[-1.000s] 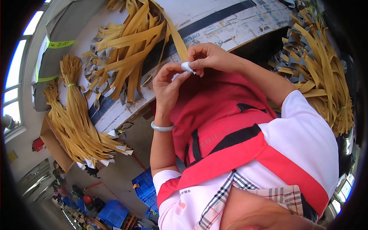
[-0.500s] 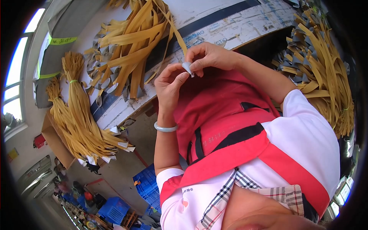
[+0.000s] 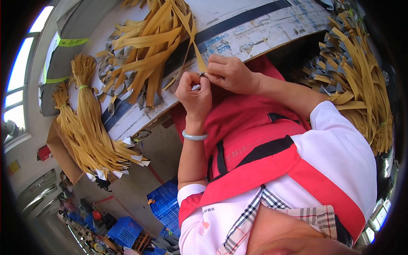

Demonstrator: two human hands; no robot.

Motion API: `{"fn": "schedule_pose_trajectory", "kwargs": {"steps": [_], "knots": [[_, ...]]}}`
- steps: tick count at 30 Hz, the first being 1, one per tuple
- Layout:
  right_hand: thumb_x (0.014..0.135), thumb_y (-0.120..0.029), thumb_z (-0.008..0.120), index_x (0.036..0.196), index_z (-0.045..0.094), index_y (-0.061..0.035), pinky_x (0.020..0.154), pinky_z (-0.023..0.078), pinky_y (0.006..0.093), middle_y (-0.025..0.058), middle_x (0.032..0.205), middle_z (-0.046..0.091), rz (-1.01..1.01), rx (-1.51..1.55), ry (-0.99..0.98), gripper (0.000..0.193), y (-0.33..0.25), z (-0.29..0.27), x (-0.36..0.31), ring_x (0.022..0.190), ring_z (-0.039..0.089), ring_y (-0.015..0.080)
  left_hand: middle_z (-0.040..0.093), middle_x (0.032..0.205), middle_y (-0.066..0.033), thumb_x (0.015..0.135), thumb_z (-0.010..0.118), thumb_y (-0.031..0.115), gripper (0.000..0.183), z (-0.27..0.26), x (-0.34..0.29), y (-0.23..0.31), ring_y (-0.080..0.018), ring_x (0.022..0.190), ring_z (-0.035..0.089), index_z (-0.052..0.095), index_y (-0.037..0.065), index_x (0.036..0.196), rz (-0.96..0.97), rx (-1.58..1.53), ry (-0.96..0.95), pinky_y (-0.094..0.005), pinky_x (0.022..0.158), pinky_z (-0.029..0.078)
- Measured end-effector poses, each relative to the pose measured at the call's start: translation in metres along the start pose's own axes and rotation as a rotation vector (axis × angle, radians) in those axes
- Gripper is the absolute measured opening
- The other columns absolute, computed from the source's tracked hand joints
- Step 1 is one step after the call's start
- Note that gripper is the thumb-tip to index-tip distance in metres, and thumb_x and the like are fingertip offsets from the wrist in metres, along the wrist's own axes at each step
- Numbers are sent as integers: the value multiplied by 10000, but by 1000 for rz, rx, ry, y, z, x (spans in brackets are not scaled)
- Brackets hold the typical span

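Note:
My left hand (image 3: 194, 94), with a pale bangle (image 3: 194, 135) on its wrist, is closed in a pinch in front of the red apron. Meeting it fingertip to fingertip, my right hand (image 3: 233, 74) is closed too. Between them they grip the end of a flat yellow-tan strap (image 3: 199, 57); the fingers mostly cover that end, and only a small dark edge shows. From there the strap runs up to a loose heap of similar straps (image 3: 146, 53) with grey ends, lying on the worn white tabletop (image 3: 263, 25).
Tied strap bundles (image 3: 87, 112) with white tips hang over the table's left edge, by a cardboard box (image 3: 63, 148). Another large strap bundle (image 3: 357, 80) lies at the right. Blue crates (image 3: 163, 204) stand on the floor at lower left.
The strap's whitish-grey cone-shaped end, visible between my fingertips before, is now mostly covered. My left hand has moved slightly right, and both hands have curled tighter.

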State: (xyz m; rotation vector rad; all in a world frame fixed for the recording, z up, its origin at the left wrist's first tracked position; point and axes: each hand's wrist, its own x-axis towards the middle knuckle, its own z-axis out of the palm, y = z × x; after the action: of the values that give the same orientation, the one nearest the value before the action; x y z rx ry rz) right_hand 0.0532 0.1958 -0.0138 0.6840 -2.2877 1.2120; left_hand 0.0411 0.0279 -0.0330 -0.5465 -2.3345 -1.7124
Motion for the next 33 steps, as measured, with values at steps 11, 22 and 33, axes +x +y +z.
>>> {"fn": "schedule_pose_trajectory", "kwargs": {"steps": [11,22,33], "knots": [[990,-162,605,936,623,-29,648,501,215,12,836,610,703,827,-107,145,5,-20,-14,736,595,77,649,864,-39,849,686,-81,106,-17,5,2,-90,713,605,643,-29,930,-316,-444,-222,-215,625,498],[954,-258,671,887,629,-46,616,484,216,-15,775,598,895,678,-454,226,18,-29,-10,672,571,61,596,879,-86,810,660,-113,191,-38,-20,-5,-188,725,599,584,6,938,-97,-108,-152,-278,633,475],[841,-695,589,1134,689,-32,912,493,361,193,1101,669,813,-255,-361,732,252,5,308,1034,638,302,630,987,-145,877,647,0,104,-15,-90,-52,-250,877,640,669,0,979,-255,-61,-191,-343,754,512]]}}
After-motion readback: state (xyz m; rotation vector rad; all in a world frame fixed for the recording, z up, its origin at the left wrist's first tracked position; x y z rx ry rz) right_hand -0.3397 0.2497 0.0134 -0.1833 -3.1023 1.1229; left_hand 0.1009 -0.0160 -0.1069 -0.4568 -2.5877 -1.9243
